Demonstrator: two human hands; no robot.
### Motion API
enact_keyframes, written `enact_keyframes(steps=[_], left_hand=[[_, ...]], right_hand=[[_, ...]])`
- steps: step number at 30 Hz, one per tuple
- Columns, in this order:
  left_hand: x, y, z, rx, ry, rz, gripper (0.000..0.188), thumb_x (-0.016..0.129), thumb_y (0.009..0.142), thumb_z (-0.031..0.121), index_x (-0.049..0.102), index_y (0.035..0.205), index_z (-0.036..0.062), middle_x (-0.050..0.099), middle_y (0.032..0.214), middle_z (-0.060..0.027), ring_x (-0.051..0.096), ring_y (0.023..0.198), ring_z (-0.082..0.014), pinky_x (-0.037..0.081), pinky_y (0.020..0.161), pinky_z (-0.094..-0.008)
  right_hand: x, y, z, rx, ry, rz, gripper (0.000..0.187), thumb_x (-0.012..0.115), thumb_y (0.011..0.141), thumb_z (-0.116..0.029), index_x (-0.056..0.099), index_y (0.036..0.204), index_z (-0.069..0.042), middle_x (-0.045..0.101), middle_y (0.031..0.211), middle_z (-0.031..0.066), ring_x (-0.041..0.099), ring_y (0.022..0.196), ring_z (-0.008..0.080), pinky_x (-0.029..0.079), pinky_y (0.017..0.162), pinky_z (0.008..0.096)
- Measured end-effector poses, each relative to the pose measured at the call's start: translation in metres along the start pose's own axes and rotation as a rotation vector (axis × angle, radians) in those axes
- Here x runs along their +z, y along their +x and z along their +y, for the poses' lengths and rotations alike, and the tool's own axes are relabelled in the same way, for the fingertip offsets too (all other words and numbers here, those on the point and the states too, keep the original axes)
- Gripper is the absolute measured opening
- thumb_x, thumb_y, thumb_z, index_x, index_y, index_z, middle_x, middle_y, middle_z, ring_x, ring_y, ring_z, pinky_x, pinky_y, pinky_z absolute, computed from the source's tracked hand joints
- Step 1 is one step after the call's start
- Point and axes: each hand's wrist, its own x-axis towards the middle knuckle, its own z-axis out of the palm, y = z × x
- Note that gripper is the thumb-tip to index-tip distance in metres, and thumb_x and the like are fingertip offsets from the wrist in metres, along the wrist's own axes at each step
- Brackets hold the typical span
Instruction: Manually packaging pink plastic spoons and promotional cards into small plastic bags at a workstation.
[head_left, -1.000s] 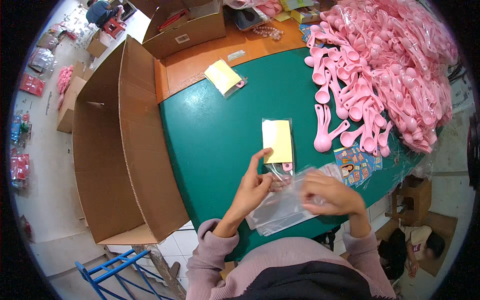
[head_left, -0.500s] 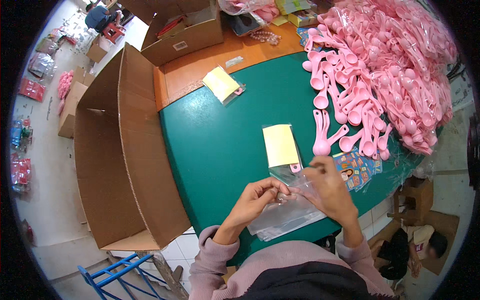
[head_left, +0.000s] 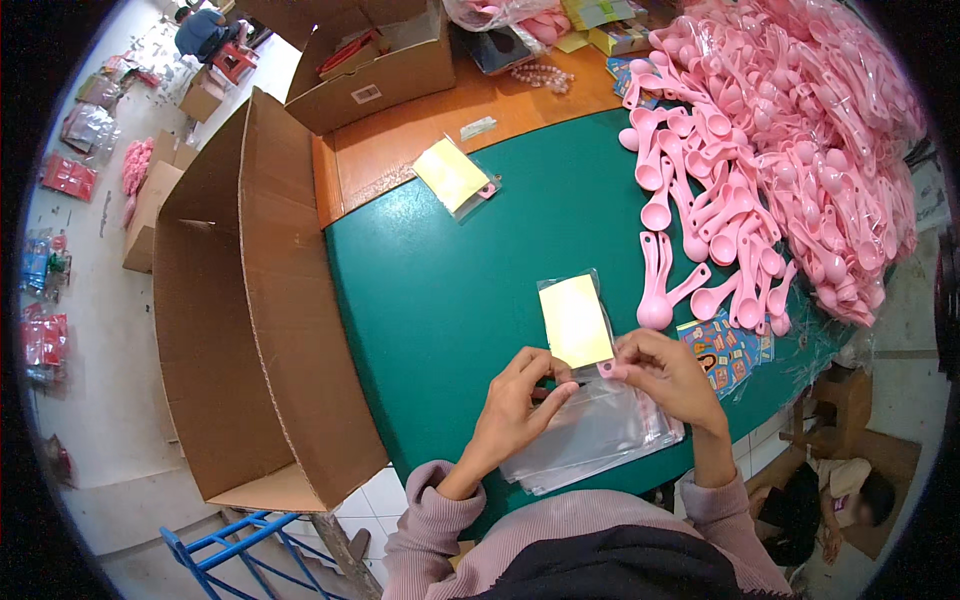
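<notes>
A clear plastic packet with a yellow card (head_left: 575, 320) lies in front of me on the green tabletop. The pink end of a spoon shows at its lower right corner. My right hand (head_left: 675, 375) pinches the packet there. At the packet's lower left edge, my left hand (head_left: 515, 410) has thumb and forefinger closed on the plastic; the exact grip is partly hidden. Beneath both hands is a stack of clear plastic bags (head_left: 590, 445). Blue printed cards (head_left: 725, 355) lie to the right of my right hand, with loose pink measuring spoons (head_left: 657, 300) beyond.
A big heap of bagged pink spoons (head_left: 820, 160) covers the far right. Another yellow-card packet (head_left: 452, 178) lies farther back. Along the left edge stands a tall open cardboard box (head_left: 290, 290); another box (head_left: 390, 80) sits behind. A person (head_left: 850, 495) is low at the right.
My right hand has come down onto the packet's corner, and my left fingers have moved to its lower edge. The packet sits slightly nearer me; the whole view has shifted a little.
</notes>
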Motion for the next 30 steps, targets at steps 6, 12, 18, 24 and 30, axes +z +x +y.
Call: enact_keyframes(steps=[6, 12, 18, 24, 30], left_hand=[[0.006, 0.002, -0.008, -0.108, -0.041, 0.063, 0.011, 0.063, 0.08, 0.006, 0.057, 0.085, -0.0013, 0.054, 0.091, -0.0064, 0.058, 0.08, -0.0119, 0.053, 0.066, -0.0248], [0.011, -0.001, -0.011, -0.263, -0.338, 0.108, 0.011, 0.059, 0.084, 0.004, 0.052, 0.091, -0.0009, 0.053, 0.095, -0.0075, 0.057, 0.081, -0.0103, 0.053, 0.066, -0.0239], [0.008, -0.001, -0.016, -0.23, -0.379, 0.085, 0.016, 0.056, 0.084, 0.0, 0.051, 0.099, -0.0002, 0.052, 0.103, -0.008, 0.056, 0.084, -0.0104, 0.053, 0.062, -0.0222], [-0.024, 0.022, -0.006, -0.109, -0.119, 0.09, 0.046, 0.057, 0.082, -0.001, 0.045, 0.125, 0.0043, 0.051, 0.122, -0.0085, 0.057, 0.088, -0.0137, 0.051, 0.053, -0.0211], [-0.029, 0.042, 0.001, 0.311, 0.664, 0.242, 0.04, 0.067, 0.077, 0.014, 0.051, 0.112, 0.0044, 0.052, 0.107, -0.0164, 0.059, 0.087, -0.028, 0.049, 0.071, -0.0353]], right_hand=[[0.015, 0.006, 0.003, 0.273, 0.305, 0.174, 0.014, 0.063, 0.081, -0.005, 0.051, 0.084, 0.002, 0.06, 0.072, 0.0069, 0.061, 0.066, 0.0085, 0.049, 0.057, 0.0193], [0.023, 0.008, 0.003, 0.262, 0.232, 0.292, 0.019, 0.064, 0.078, -0.001, 0.047, 0.087, 0.0, 0.059, 0.071, 0.0062, 0.06, 0.06, 0.0083, 0.048, 0.051, 0.0198], [0.023, 0.008, 0.002, 0.201, 0.135, 0.268, 0.017, 0.063, 0.079, -0.002, 0.053, 0.093, 0.001, 0.059, 0.07, 0.0067, 0.06, 0.059, 0.0085, 0.047, 0.05, 0.0203], [-0.015, 0.028, -0.002, -0.071, -0.454, 0.321, 0.027, 0.063, 0.078, -0.008, 0.054, 0.101, 0.003, 0.057, 0.075, 0.0132, 0.06, 0.064, 0.0232, 0.048, 0.058, 0.0314], [-0.054, 0.06, 0.04, -0.138, -0.786, 0.521, 0.036, 0.061, 0.078, -0.01, 0.05, 0.11, 0.001, 0.054, 0.073, 0.0165, 0.056, 0.068, 0.0365, 0.045, 0.065, 0.0421]])
